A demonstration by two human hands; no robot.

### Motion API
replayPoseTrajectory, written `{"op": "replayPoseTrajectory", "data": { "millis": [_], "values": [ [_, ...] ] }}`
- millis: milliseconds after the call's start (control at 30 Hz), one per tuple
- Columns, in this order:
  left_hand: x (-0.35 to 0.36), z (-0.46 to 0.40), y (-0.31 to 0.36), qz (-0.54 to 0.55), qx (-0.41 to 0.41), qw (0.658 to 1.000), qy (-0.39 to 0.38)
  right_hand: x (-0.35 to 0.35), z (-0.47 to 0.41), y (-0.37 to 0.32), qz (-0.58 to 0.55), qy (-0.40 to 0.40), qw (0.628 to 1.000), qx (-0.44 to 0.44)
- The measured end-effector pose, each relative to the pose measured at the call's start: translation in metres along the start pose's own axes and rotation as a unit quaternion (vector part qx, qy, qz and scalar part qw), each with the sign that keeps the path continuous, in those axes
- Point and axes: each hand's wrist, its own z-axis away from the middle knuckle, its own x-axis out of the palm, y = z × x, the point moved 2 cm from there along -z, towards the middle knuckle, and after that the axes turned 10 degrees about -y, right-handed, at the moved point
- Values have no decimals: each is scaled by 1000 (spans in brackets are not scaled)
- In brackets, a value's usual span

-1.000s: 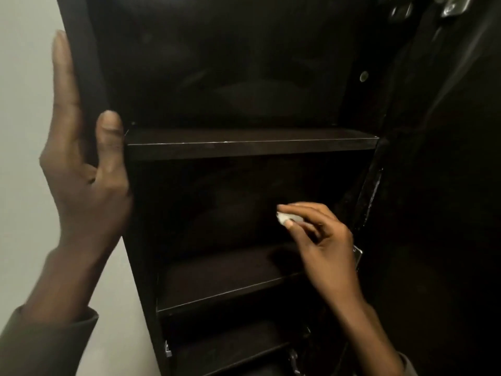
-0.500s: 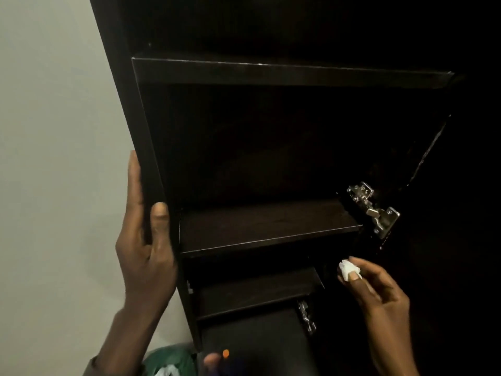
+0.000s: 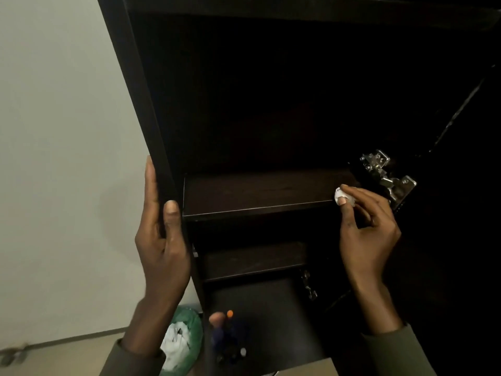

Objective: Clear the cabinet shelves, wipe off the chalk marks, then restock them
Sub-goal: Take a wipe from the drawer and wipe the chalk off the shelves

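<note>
A tall dark cabinet (image 3: 141, 99) stands open before me with bare shelves. My left hand (image 3: 162, 234) grips the cabinet's left side panel, thumb on its front edge and fingers along the outside. My right hand (image 3: 366, 229) pinches a small white piece (image 3: 342, 197), chalk or a wad, between thumb and fingertips. It is held at the right end of the middle shelf (image 3: 257, 194), just at the shelf's front edge. A lower shelf (image 3: 254, 261) shows beneath.
A metal door hinge (image 3: 387, 177) sits just right of my right hand, with a second hinge (image 3: 309, 286) lower down. On the floor lie a green bag (image 3: 187, 337) with white contents and several small dark and orange items (image 3: 227, 329). A pale wall (image 3: 59, 158) is on the left.
My head tilted down, so the shelves rose in view. My right hand lifted the white piece from below the middle shelf to its right end. My left hand slid down the side panel.
</note>
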Motion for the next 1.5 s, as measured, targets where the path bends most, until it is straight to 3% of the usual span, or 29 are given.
{"op": "replayPoseTrajectory", "data": {
  "millis": [200, 300, 467, 567, 667, 767, 833, 1000, 1200, 1367, 1433, 1500],
  "values": [
    [0, 21, -11, -7, -22, 1000, -7, 5, 37, 7, -64, -148, 986, -32],
    [1, 34, -20, 7, -42, 999, -10, -1, 60, 37, -121, -173, 974, 82],
    [7, 61, -33, 29, -83, 996, -14, -8, 113, 117, -169, -167, 912, 334],
    [10, 75, -41, 35, -105, 994, -13, -2, 123, 147, -117, -177, 905, 369],
    [13, 84, -46, 35, -131, 991, -15, 19, 103, 159, -16, -211, 927, 311],
    [15, 87, -49, 32, -146, 989, -9, 49, 68, 162, 96, -211, 957, 173],
    [16, 87, -48, 29, -147, 989, -10, 68, 50, 168, 175, -226, 953, 96],
    [17, 88, -44, 30, -151, 988, -21, 90, 41, 193, 300, -252, 912, 122],
    [20, 88, -46, 35, -156, 987, -6, 112, 61, 191, 282, -243, 923, 95],
    [23, 88, -48, 35, -156, 987, 8, 148, 117, 138, 138, -313, 940, 4],
    [22, 88, -50, 36, -153, 988, 7, 155, 141, 113, 79, -375, 921, -75],
    [21, 89, -51, 37, -151, 988, 5, 155, 165, 98, 23, -470, 876, -105]
  ]
}}
